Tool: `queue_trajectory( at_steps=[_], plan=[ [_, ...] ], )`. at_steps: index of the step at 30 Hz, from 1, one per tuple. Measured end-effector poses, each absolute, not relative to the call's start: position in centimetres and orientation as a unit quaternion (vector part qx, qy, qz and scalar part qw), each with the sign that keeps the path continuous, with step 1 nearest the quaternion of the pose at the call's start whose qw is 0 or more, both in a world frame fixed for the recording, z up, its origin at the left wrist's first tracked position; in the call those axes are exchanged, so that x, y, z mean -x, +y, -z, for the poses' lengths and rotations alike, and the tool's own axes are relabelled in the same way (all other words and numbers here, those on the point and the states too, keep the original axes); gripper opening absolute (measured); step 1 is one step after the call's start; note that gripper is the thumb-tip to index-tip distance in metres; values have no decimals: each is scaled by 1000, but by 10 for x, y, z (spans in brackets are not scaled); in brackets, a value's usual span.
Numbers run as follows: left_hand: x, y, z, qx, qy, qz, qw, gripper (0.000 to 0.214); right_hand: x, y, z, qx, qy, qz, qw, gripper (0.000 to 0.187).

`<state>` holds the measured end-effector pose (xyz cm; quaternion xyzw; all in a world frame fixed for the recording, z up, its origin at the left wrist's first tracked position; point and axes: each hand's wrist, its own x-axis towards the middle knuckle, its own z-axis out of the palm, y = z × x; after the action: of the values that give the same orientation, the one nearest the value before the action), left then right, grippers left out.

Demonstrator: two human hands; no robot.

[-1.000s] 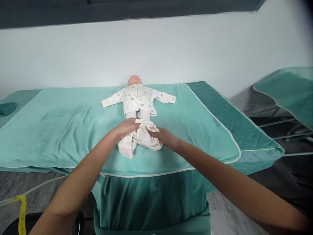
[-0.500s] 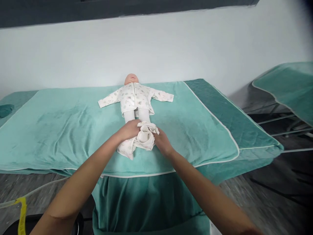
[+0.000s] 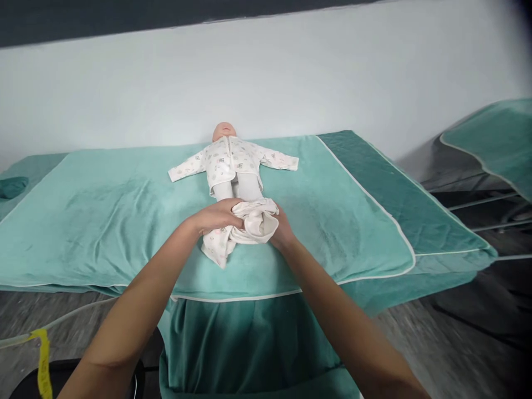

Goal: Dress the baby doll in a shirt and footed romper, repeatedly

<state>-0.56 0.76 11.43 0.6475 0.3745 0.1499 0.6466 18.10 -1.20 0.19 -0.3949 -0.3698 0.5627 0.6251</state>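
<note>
A baby doll (image 3: 231, 162) in a white printed top lies on its back on a teal towel (image 3: 103, 210), head toward the wall, bare white legs pointing at me. At its feet lies a bunched pair of white printed baby trousers (image 3: 243, 230). My left hand (image 3: 216, 216) grips the left side of the bunched cloth. My right hand (image 3: 281, 231) holds the right side, its fingers tucked into the gathered opening. Both hands are closed on the fabric, just below the doll's legs.
The towel covers a long table (image 3: 249, 338) with a darker teal skirt hanging at the front. A second teal-covered table (image 3: 494, 144) stands at the right. A yellow strap (image 3: 44, 360) and a dark object sit low at the left. A white wall runs behind.
Both hands have bunched the trousers tighter and lifted them a little nearer the doll's feet. My right hand has gone from resting beside the cloth to gripping its opening.
</note>
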Motion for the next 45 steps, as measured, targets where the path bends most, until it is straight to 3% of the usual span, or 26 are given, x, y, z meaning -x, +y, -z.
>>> queue_trajectory(
  at_steps=[5, 11, 15, 21, 27, 32, 40, 45],
  plan=[
    [4, 7, -110, -648, 367, -137, 653, 44, -191, -17, -5, 393, -377, -597, 589, 29],
    [1, 1, -117, -700, 377, -112, 595, 49, -199, -24, -4, 393, -391, -620, 555, 43],
    [5, 1, -124, -702, 350, -85, 615, 58, -201, -26, -6, 377, -385, -647, 540, 49],
    [10, 9, -121, -659, 371, -86, 649, 46, -202, -24, -6, 372, -391, -645, 541, 40],
    [3, 13, -111, -662, 423, -188, 590, 30, -200, -20, 3, 371, -379, -644, 551, 38],
    [-5, 13, -106, -663, 419, -267, 559, 28, -196, -18, 5, 348, -372, -648, 566, 49],
    [1, 12, -120, -675, 358, -89, 639, 40, -193, -20, -3, 357, -392, -637, 560, 42],
    [-4, 17, -122, -733, 426, -171, 502, 18, -191, -17, -1, 336, -372, -638, 585, 43]
  ],
)
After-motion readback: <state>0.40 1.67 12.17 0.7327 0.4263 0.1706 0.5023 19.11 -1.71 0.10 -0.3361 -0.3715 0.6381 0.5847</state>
